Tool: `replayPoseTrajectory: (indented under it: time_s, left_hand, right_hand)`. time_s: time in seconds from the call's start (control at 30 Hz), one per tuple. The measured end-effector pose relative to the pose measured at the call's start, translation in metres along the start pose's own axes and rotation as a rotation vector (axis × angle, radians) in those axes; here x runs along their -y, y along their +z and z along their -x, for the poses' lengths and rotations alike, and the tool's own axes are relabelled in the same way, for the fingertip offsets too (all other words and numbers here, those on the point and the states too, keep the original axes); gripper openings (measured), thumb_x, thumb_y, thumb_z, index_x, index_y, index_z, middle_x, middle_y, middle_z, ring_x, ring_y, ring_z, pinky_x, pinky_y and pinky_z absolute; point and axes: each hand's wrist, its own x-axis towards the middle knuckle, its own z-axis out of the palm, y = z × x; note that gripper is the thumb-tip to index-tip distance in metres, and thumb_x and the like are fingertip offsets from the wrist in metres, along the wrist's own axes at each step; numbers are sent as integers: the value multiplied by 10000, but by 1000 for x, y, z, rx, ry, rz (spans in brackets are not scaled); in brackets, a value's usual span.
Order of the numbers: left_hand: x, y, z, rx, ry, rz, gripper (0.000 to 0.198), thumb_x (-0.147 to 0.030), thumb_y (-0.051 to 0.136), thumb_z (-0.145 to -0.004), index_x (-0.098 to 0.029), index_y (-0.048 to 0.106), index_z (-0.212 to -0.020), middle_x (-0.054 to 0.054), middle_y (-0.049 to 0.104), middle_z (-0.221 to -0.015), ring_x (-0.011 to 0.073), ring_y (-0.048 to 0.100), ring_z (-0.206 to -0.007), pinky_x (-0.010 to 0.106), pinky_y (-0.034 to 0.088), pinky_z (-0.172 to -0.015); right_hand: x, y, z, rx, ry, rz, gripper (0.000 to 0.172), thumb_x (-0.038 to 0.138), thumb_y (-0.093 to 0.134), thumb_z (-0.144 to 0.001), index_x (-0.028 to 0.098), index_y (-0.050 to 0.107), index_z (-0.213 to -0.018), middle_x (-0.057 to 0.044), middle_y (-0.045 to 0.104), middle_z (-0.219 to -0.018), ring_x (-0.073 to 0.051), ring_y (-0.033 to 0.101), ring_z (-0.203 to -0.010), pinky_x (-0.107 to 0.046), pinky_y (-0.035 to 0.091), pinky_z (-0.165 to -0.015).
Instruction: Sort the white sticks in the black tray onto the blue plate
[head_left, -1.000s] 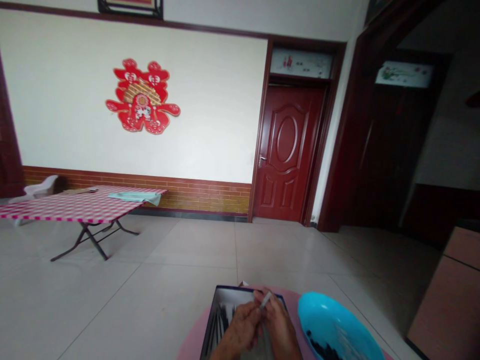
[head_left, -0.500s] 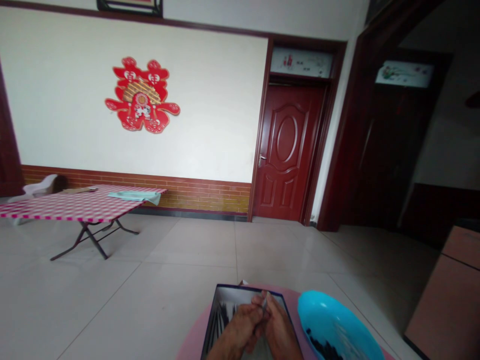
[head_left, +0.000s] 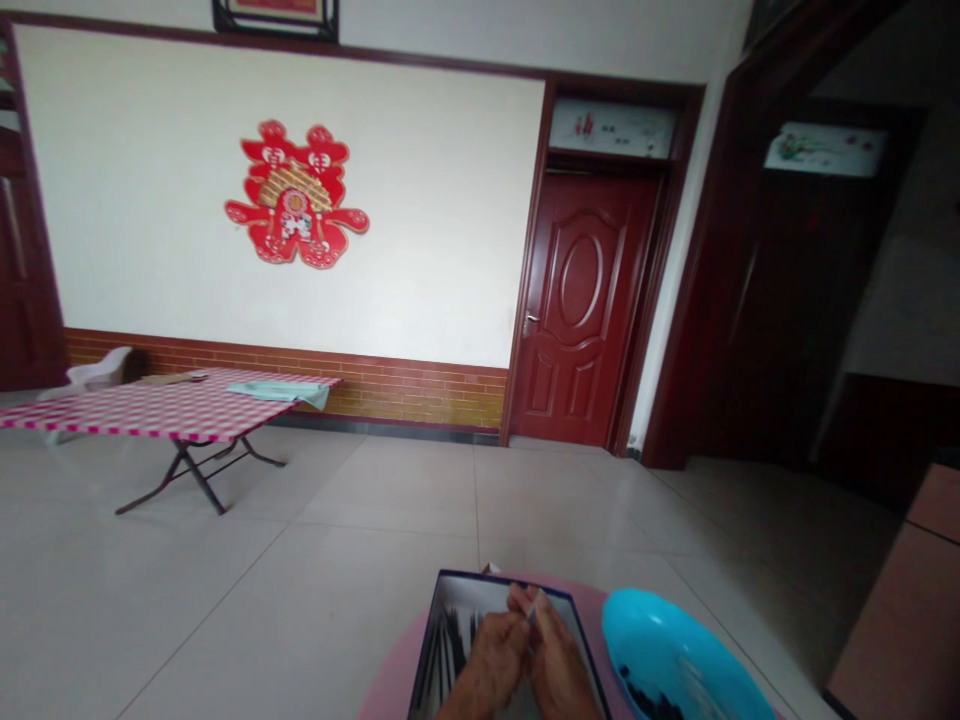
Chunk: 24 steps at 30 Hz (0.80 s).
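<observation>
— What sits where on the desk point(head_left: 390, 690)?

— An open box point(head_left: 450, 640) lies at its middle, a basin point(head_left: 675, 660) just to its right. Both hands meet above the box, left hand point(head_left: 491, 670) beside right hand point(head_left: 559, 675).

— And beyond?

— A folding table point(head_left: 157, 412) stands far left by the back wall; a door point(head_left: 577, 310) stands behind, right of centre.
</observation>
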Motion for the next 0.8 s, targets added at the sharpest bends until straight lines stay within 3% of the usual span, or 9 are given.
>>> replayPoseTrajectory:
  time_s: [0.17, 0.3, 0.47, 0.57, 0.67, 0.8]
  left_hand:
    - [0, 0, 1, -73, 149, -258, 459, -491, 290, -863, -206, 448, -540, 17, 524, -535, 141, 484, -534, 253, 372, -548]
    - [-5, -2, 7, -99, 234, -423, 423, -340, 266, -912, -193, 619, -731, 113, 702, -775, 210, 637, -713, 293, 435, -675]
    - [-26, -7, 10, -23, 237, -436, 399, -290, 269, -926, -173, 650, -942, 131, 713, -926, 223, 653, -814, 302, 455, -739]
    - [-42, -14, 7, 18, 242, -439, 373, -270, 294, -914, -169, 646, -985, 92, 709, -910, 202, 636, -811, 293, 457, -770]
    - [-57, -25, 10, 74, 193, -490, 340, -241, 338, -892, -148, 641, -1016, 83, 697, -907, 192, 631, -791, 282, 460, -749]
    - [-70, -38, 39, 126, 154, -579, 307, -217, 372, -872, -141, 670, -867, 77, 670, -747, 201, 616, -700, 298, 455, -695]
  right_hand:
    - [2, 2, 5, -2, 52, -55, 572, 610, 753, -548, 203, 703, -947, -85, 707, -1059, -285, 562, -1133, -364, 494, -874]
    - [4, 4, 7, 30, 50, -37, 561, 614, 719, -596, 193, 701, -966, -86, 696, -1089, -275, 565, -1129, -358, 490, -885]
    - [14, 7, 6, 50, -27, -9, 495, 557, 720, -629, 169, 704, -936, -100, 705, -1059, -262, 591, -1082, -357, 481, -888]
    - [24, 8, 5, 55, -22, -38, 450, 531, 723, -623, 180, 693, -903, -98, 702, -1072, -256, 590, -1082, -355, 481, -876]
    - [32, 8, 4, 64, 74, -81, 475, 586, 638, -670, 189, 663, -929, -103, 693, -1098, -254, 606, -1057, -363, 491, -834]
    - [36, 4, 4, -37, 138, -122, 455, 591, 512, -758, 210, 599, -990, -89, 687, -1118, -237, 642, -972, -347, 496, -742]
